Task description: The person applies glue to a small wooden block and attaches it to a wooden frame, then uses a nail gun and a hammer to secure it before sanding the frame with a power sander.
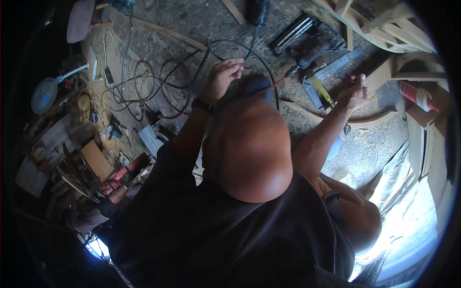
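My left hand (224, 78) hangs over the floor beyond my bent knee (252, 149), fingers loosely stretched and apart, with nothing seen in them. It is beside a dark looped hose (218, 43). My right hand (354, 92) is raised at the right, its fingers bunched; whatever is between them, if anything, is too small to tell. Close to that hand lie a metal straightedge (340, 64) and a yellow strip-like tool (322, 91). A dark air-powered tool (319, 52) with a red hose (276, 85) lies farther off. Below the right hand is a curved wooden strip (372, 122).
A curved wooden frame (384, 29) stands far right, with a red bottle (417, 95) near it. Tangled hoses (161, 89) cover the floor at left. A teal power tool (114, 132), boards (97, 160) and what looks like another person's arm (93, 218) are farther left.
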Demonstrator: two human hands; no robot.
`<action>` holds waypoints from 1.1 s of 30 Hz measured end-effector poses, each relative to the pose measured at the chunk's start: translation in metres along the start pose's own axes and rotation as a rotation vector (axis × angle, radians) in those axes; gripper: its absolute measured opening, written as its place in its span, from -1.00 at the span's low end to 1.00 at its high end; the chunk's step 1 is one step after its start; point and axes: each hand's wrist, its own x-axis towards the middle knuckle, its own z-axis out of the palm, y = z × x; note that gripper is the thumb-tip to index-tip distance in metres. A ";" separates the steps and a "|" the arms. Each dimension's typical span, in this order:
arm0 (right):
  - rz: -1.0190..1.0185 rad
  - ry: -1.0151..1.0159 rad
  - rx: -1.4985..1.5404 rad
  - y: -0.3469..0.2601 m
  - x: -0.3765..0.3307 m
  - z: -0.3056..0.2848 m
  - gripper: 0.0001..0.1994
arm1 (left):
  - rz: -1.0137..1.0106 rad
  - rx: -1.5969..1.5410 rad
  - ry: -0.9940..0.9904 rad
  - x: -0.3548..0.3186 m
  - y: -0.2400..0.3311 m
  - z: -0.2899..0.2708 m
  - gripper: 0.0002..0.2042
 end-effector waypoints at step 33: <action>-0.362 -1.634 -1.134 -0.039 -0.054 0.145 -0.66 | 0.194 0.399 -0.171 0.032 -0.058 0.016 -0.69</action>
